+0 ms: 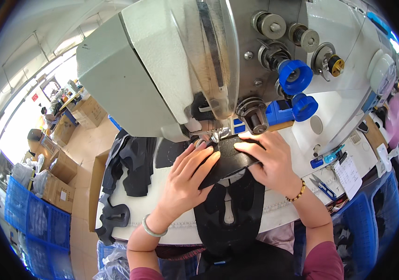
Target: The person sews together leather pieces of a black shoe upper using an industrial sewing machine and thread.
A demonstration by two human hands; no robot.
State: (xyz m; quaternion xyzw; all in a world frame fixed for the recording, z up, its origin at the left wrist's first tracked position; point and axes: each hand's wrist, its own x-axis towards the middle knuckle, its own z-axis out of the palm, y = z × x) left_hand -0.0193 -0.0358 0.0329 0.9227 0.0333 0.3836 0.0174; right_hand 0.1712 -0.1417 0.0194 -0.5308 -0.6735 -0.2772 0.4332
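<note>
Under the head of a large grey-white sewing machine (157, 60), both my hands are on a black shoe-upper piece (232, 163) with a textured patch. My left hand (185, 179) has its fingers pressed on top near the presser foot (220, 135), and its thumb seems tucked beneath the lower edge. On the other side, my right hand (274, 161) grips the piece, fingers on top and thumb at the edge. Closer to me, another black cut-out upper (230, 219) hangs over the table edge. The needle point is hidden from sight.
Several black cut pieces (136, 163) lie left on the white table (176, 228). Blue-handled thread snips (323, 187) and a written paper slip (347, 173) rest at right. A blue crate (360, 228) stands below. Cardboard (98, 186) borders the table's left side.
</note>
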